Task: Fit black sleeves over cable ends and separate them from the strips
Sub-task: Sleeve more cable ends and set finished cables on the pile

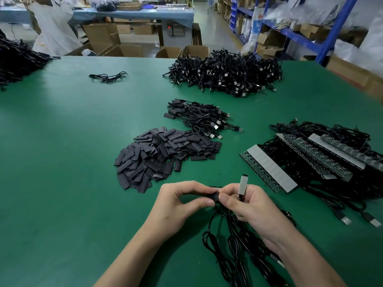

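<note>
On the green table [83,141], the strips [269,168] with cables lie at the right and a pile of black sleeves [161,158] lies in the middle. Near the front, the left hand [178,206] and the right hand [255,212] both pinch 1 black sleeve [214,196] between them. The right hand holds also a short strip piece [242,184].

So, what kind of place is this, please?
Most likely a factory or workshop with an assembly bench. The green table carries piles of black cables and loose black sleeves, and blue storage shelves and cardboard boxes stand behind it.
</note>
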Demonstrator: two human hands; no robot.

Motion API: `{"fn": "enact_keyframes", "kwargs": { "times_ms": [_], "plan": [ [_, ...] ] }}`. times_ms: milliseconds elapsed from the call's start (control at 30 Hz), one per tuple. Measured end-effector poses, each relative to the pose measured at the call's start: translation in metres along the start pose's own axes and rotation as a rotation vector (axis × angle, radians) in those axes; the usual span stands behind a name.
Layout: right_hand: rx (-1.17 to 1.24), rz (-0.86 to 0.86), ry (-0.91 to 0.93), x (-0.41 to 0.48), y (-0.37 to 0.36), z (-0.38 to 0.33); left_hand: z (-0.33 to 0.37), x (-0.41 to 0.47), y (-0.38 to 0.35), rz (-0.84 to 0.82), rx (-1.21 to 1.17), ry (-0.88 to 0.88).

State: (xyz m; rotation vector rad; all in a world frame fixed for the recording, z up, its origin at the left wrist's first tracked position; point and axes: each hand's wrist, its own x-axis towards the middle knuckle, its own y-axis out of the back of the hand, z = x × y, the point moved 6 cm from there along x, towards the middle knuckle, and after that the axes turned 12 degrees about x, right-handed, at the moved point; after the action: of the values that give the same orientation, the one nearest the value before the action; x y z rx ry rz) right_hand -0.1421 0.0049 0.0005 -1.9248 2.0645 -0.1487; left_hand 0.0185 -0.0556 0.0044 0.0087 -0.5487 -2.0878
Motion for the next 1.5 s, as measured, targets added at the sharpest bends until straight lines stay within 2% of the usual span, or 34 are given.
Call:
{"fn": "enact_keyframes", "kwargs": {
  "times_ms": [367, 700, 1267, 1500],
  "plan": [
    [-0.097, -0.006, 0.011, -0.002, -0.002, -0.003, 0.003, -0.001, 0.0, 0.003, 0.066, -0.036],
    [-0.165, 0.049, 0.066, -0.003, -0.003, -0.002, 0.02, -0.004, 0.004, 0.067, 0.318, -0.228],
    [-0.238, 0.043, 0.073, -0.003, -0.001, 0.0, 0.019, -0.004, 0.005, 0.067, 0.423, -0.234],
    [-0.269, 0.026, 0.083, -0.002, -0.002, 0.002, 0.022, -0.005, 0.008, 0.125, 0.454, -0.236]
  ]
}}
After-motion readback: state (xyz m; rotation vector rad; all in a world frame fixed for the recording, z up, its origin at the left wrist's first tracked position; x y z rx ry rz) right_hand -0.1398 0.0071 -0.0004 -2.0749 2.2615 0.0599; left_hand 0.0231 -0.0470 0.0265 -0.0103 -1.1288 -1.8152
